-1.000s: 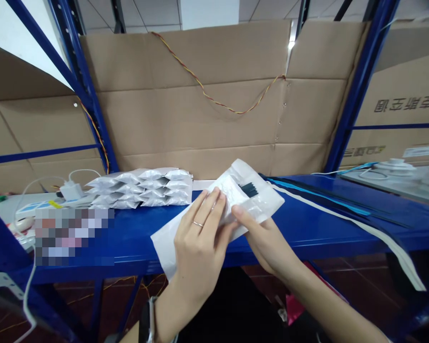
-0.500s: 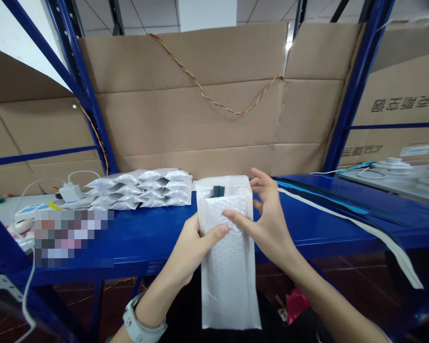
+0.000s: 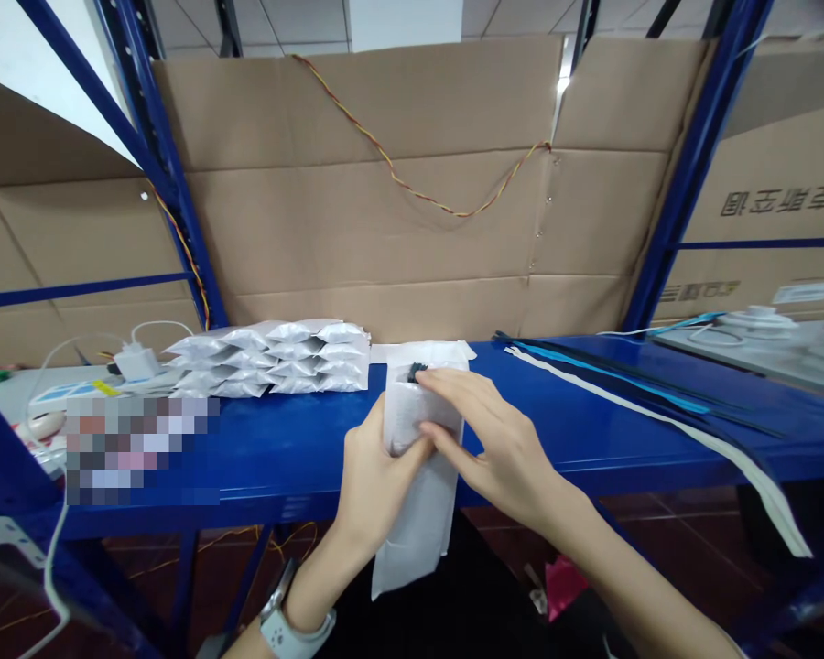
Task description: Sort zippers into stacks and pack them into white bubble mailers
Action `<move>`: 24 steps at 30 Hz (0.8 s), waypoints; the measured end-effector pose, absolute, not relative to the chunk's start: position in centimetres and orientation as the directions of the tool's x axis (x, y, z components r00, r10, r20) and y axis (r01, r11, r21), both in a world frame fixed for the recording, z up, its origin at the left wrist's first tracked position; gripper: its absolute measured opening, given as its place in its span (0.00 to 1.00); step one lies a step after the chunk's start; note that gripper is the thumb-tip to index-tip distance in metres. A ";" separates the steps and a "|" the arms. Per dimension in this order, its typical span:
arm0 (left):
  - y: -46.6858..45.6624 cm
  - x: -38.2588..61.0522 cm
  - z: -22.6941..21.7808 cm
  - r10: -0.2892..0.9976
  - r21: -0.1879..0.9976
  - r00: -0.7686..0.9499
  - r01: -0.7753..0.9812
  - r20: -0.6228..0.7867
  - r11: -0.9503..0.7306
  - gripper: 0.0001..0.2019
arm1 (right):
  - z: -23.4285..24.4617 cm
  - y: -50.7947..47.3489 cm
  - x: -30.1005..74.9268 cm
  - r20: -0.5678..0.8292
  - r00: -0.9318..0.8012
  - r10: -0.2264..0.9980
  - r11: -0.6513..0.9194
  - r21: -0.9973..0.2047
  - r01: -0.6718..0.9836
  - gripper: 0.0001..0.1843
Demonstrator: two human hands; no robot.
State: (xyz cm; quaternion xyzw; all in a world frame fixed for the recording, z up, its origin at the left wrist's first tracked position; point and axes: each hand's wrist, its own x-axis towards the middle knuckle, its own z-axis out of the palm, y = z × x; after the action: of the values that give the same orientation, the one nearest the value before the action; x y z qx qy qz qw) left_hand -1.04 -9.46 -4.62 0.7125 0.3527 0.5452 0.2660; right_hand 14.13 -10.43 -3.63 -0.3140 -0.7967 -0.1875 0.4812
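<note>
A white padded mailer (image 3: pixel 412 540) hangs upright over the front edge of the blue steel shelf (image 3: pixel 267 448). A small black item (image 3: pixel 416 371) shows at its top end, and the rest of that item is hidden. My left hand (image 3: pixel 377 485) grips the mailer's left side, and a watch (image 3: pixel 295 622) sits on that wrist. My right hand (image 3: pixel 501 448) lies across the upper part, its fingers and thumb pressed on the mailer.
Stacked silver-white packets (image 3: pixel 267 361) lie on the shelf to the left. Long blue, black and white strips (image 3: pixel 632 394) run along it to the right. Behind stands a cardboard sheet (image 3: pixel 371 238) with a twisted wire (image 3: pixel 412 188). Blue rack uprights (image 3: pixel 687 174) frame the shelf.
My right hand has closed down from spread fingers onto the mailer's upper part. The mailer has tilted slightly and less of the black item shows at its top.
</note>
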 end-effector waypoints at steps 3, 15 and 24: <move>-9.6 -0.8 -4.9 0.797 0.755 0.163 0.256 0.581 -0.603 0.14 | -3.4 -10.6 14.5 0.855 -0.363 0.369 0.742 -0.036 0.670 0.21; -10.2 -0.1 -5.2 0.814 0.816 0.258 0.131 0.521 -0.564 0.15 | -2.2 -11.5 15.7 0.615 -0.422 0.666 0.721 -0.385 0.576 0.19; -10.0 -0.3 -4.6 0.854 0.952 0.432 -0.222 0.289 -0.210 0.21 | -2.1 -11.0 16.5 0.673 -0.322 0.666 0.693 -0.400 0.600 0.18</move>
State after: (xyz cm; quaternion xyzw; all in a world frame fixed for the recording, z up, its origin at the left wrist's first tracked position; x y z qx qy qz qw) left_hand -0.31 -9.96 -4.58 0.6210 0.2543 0.4683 0.5748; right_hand 16.52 -11.04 -2.12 -0.3898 -0.8120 0.0383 0.4327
